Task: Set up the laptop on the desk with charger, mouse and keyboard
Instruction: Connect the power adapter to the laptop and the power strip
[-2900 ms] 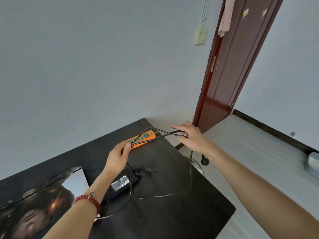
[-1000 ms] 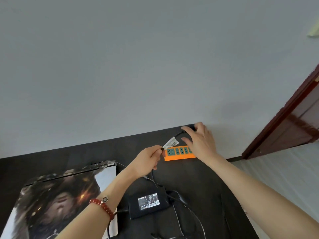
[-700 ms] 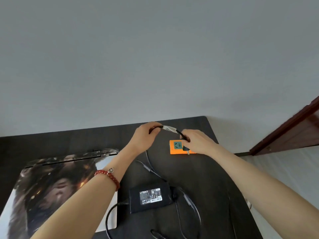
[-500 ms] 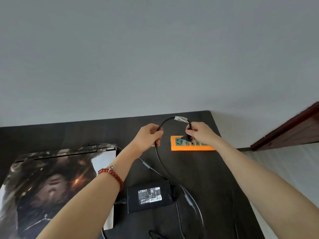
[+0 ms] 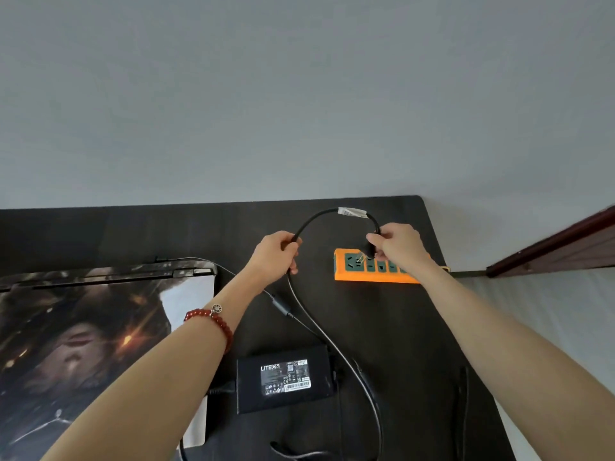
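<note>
The right hand [image 5: 397,242] pinches the black plug [image 5: 370,250] of the charger's power cable [image 5: 319,319] right of the frame's centre, its grip closed on the plug with the brass prongs angled down at the left end of the orange power strip [image 5: 372,277]. The prong tips sit at the strip's green sockets; whether they have entered one cannot be told. The strip lies flat on the dark bench [image 5: 399,327], near its far right corner.

The left hand [image 5: 276,252], at the centre of the frame, clenches the same cable, fingers curled round it. Between the two hands the cable rises in an arch (a white label [image 5: 352,212] is wrapped round it near the top), and below the left hand it runs down the bench towards the lower middle of the frame.

The charger brick [image 5: 286,377] lies flat on the bench in the lower centre, label side up, with the printed name LITEON readable. A thinner lead [image 5: 233,272] with an inline cylinder runs from the lower middle towards the laptop [image 5: 100,327], which lies closed in the lower left, its lid covered by a dark printed picture. A red bead bracelet [image 5: 213,322] circles the left wrist. A grey wall fills the upper frame, and a dark red door edge [image 5: 552,247] shows at the right.
</note>
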`<state>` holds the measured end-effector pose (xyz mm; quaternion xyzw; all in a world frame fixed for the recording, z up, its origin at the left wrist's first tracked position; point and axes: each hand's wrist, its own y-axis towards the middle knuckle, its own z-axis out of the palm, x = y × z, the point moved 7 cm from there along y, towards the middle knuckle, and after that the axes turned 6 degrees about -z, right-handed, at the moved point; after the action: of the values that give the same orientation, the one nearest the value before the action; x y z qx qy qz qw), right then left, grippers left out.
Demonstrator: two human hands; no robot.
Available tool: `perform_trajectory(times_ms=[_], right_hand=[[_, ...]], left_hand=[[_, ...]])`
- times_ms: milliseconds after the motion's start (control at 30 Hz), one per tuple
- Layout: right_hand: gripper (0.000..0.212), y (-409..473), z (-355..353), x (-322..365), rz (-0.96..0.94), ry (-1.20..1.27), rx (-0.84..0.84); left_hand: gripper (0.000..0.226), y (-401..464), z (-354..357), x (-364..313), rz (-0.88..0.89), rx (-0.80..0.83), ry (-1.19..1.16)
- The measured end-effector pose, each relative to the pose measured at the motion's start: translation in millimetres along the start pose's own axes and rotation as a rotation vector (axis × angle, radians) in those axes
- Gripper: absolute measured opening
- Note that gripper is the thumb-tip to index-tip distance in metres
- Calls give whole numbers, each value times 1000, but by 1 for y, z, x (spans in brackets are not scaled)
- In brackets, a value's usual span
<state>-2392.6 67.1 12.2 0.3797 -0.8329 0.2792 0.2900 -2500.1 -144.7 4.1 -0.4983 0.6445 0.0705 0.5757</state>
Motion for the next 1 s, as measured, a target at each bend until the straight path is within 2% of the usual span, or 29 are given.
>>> perform_trajectory(times_ms=[133, 300, 500, 633, 767, 933, 1000], right_hand=[[24, 1, 5, -4, 21, -60, -37], [26, -4, 9, 4, -27, -178, -116], [25, -17, 24, 8, -57, -156, -158], [20, -21, 36, 9, -131, -188, -80], [24, -19, 38, 5, -152, -208, 23], [6, -20, 39, 4, -179, -216, -8], [10, -21, 40, 4, -194, -203, -35]], left_hand=[[24, 6, 7, 12, -76, 46, -130], [25, 10, 2, 24, -82, -44, -157], [28, 13, 1, 31, -99, -90, -169], [29, 15, -6, 43, -133, -128, -200], [30, 17, -12, 48, -130, -154, -202], [28, 17, -13, 45, -111, -160, -214], [28, 15, -13, 46, -105, -150, -203]])
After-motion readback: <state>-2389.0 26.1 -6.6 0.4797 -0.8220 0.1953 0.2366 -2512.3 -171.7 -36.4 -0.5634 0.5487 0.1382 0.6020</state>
